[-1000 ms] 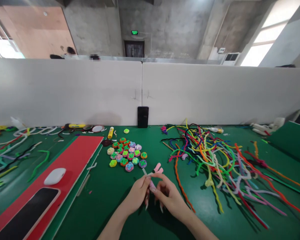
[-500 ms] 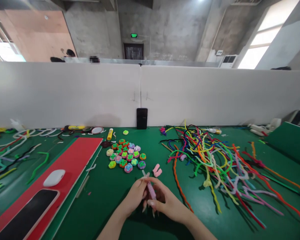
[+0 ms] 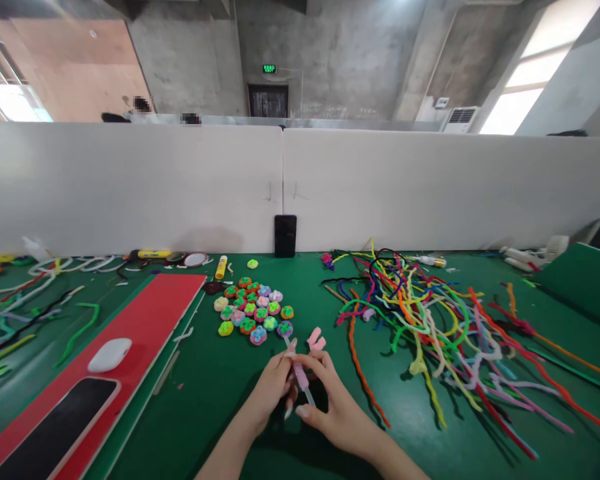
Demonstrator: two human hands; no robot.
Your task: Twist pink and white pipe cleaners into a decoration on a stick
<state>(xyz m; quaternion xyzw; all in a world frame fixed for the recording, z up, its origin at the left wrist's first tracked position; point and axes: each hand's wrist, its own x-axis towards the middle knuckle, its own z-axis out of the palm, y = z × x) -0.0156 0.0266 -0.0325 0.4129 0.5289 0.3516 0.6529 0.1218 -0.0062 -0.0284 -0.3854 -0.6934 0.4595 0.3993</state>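
Note:
A thin translucent stick [image 3: 309, 396] with a pink-lilac fuzzy wrap [image 3: 301, 377] round its middle slants between both hands. My left hand [image 3: 275, 381] pinches its upper part. The fingertips of my right hand [image 3: 327, 393] touch the top of the wrap, while the right thumb lies apart from the stick's lower end. Just beyond the right fingers lies a bent pink fuzzy piece [image 3: 316, 339]. Several small flower-patterned fuzzy discs [image 3: 250, 309] are clustered beyond the left hand.
Tangled coloured pipe cleaners [image 3: 410, 300] spread over the right side. At the left, a red folder [image 3: 150, 313] carries a phone [image 3: 60, 427] and a white case [image 3: 109, 355]. A glue stick [image 3: 221, 267] and an upright black phone [image 3: 285, 236] stand near the partition [image 3: 205, 180].
The right thumb has moved off the wrapped stick, and the right hand has opened out a little. More of the stick's bare lower end now shows. The view has shifted slightly.

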